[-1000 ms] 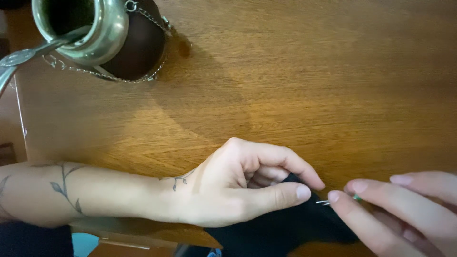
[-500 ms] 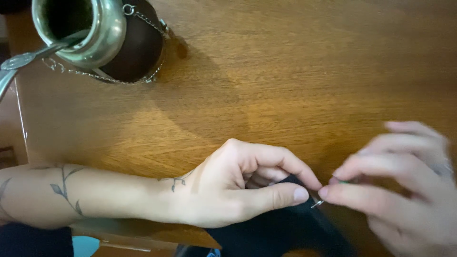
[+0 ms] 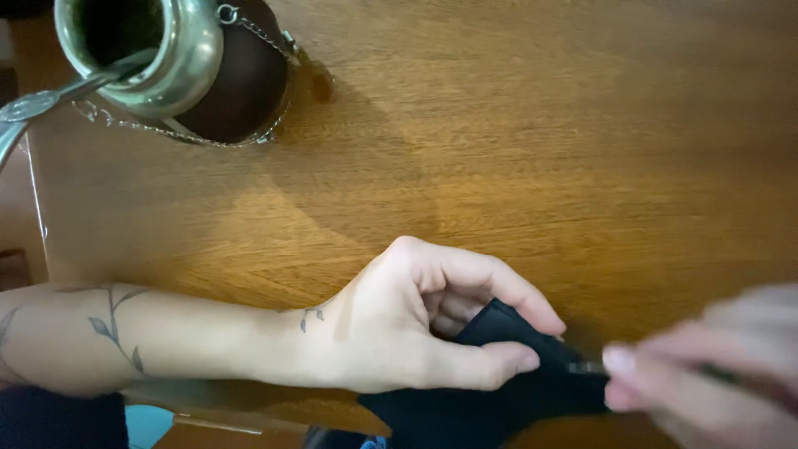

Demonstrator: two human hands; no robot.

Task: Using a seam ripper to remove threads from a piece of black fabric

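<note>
My left hand [image 3: 424, 324] rests on the wooden table [image 3: 515, 141] and pinches a piece of black fabric [image 3: 490, 399] between thumb and fingers. My right hand [image 3: 706, 366] is blurred at the lower right edge. Its thumb and forefinger pinch a thin metal needle [image 3: 588, 367] whose tip sits at the fabric's edge, close to my left thumb. The lower part of the fabric hangs past the table's near edge and out of view.
A brown gourd cup with a metal rim and chain [image 3: 179, 62] stands at the table's far left corner, with a metal straw [image 3: 50, 100] sticking out to the left. Something light blue [image 3: 148, 424] shows below the table's edge.
My right hand has pulled to the right and down, away from my left thumb, and is now motion-blurred. My left hand keeps its hold on the fabric.
</note>
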